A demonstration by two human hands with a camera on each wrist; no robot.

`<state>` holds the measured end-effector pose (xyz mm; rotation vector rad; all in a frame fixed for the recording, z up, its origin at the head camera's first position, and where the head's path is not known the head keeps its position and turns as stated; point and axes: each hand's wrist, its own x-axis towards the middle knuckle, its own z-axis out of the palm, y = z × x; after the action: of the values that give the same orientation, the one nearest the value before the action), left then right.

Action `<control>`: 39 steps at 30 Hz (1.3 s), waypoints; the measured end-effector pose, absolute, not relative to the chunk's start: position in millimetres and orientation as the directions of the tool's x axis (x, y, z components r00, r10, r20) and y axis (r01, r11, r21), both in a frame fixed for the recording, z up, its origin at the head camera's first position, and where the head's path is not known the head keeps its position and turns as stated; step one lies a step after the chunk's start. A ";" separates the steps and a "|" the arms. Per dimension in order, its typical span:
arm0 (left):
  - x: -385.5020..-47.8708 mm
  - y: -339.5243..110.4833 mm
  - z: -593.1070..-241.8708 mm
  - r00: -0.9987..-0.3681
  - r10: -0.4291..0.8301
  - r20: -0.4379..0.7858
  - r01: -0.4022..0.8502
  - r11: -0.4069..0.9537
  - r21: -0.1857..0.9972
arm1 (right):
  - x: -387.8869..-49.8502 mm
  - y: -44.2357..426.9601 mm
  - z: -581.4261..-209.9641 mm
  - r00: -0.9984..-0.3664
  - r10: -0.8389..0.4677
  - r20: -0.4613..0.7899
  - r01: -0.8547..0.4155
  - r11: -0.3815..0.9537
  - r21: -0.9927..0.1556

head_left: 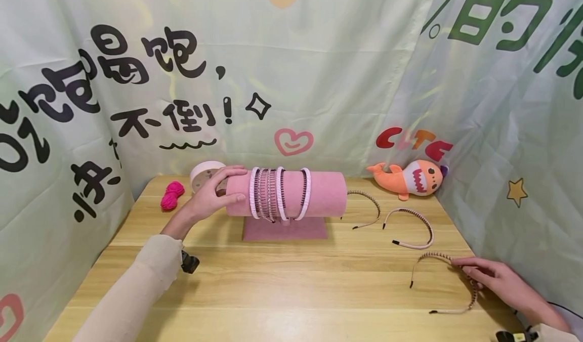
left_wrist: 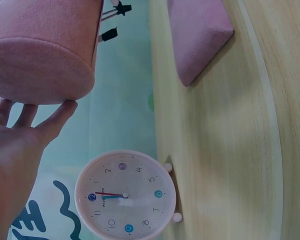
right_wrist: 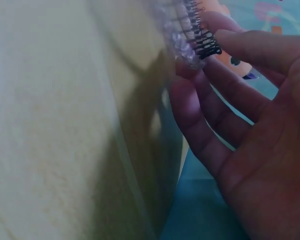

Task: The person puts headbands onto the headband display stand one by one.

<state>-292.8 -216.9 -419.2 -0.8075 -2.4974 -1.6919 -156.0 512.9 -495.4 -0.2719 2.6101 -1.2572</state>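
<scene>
A pink padded roll [head_left: 330,194] on its base carries several headbands, white and beaded, around its left and middle parts. My left hand [head_left: 207,200] holds the roll's left end, thumb in front and fingers over the top; in the left wrist view its fingertips lie against the roll [left_wrist: 45,65]. At the table's right side, my right hand [head_left: 507,284] pinches one side of a beaded headband [head_left: 434,255], whose dark-tipped ends point left. The right wrist view has the hand [right_wrist: 260,125] with thumb and fingers on the headband's toothed band [right_wrist: 182,40].
Two more headbands [head_left: 430,230] [head_left: 379,208] lie right of the stand. An orange plush toy [head_left: 412,179] sits at the back right. A round clock [head_left: 200,176] stands behind my left hand, with pink yarn [head_left: 172,196] left of it. Printed curtains [head_left: 319,79] surround the wooden table [head_left: 273,281].
</scene>
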 end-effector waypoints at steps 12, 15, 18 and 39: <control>-293.6 -216.2 -418.7 -0.861 0.408 0.302 0.430 0.271 0.861 | -154.6 510.9 -494.7 -0.954 -0.271 -0.130 -0.063 0.603 -0.795; -293.8 -216.3 -418.6 -0.859 0.409 0.309 0.436 0.268 0.859 | -155.1 510.9 -493.7 -0.948 -0.276 -0.158 -0.043 0.604 -0.796; -293.9 -216.2 -418.8 -0.859 0.410 0.307 0.434 0.265 0.861 | -155.2 509.9 -490.8 -0.944 -0.270 -0.190 -0.016 0.613 -0.790; -293.9 -217.6 -420.2 -0.866 0.407 0.290 0.420 0.277 0.864 | -156.3 488.9 -469.0 -0.947 -0.262 -0.188 0.034 0.498 -0.866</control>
<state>-293.9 -217.6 -420.2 -0.8101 -2.5014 -1.6989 -156.3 488.9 -469.0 -0.1920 2.4507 -1.4264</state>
